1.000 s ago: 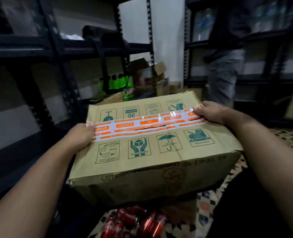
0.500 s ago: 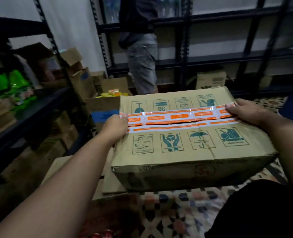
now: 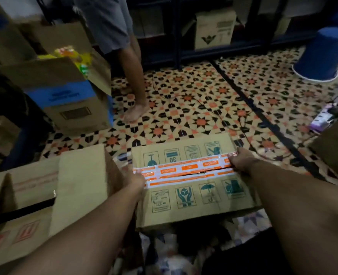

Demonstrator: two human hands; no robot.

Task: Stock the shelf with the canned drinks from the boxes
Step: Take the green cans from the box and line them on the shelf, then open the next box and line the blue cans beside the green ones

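Both hands grip the taped box (image 3: pixel 193 183) at centre: left hand (image 3: pixel 136 180) curled over its 9 o'clock end, right hand (image 3: pixel 241 161) over its 3 o'clock end, above the tiled floor (image 3: pixel 193 100).

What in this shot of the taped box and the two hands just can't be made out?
- What the sealed brown cardboard box with orange tape contains: head view, its flaps are taped shut.
- The left hand fingers: curled out of sight over the box's left end.
- The small print on the tape: too blurred to read.
- The standing person's upper body: cut off by the top edge.
- The right hand fingertips: hidden over the box's right end.
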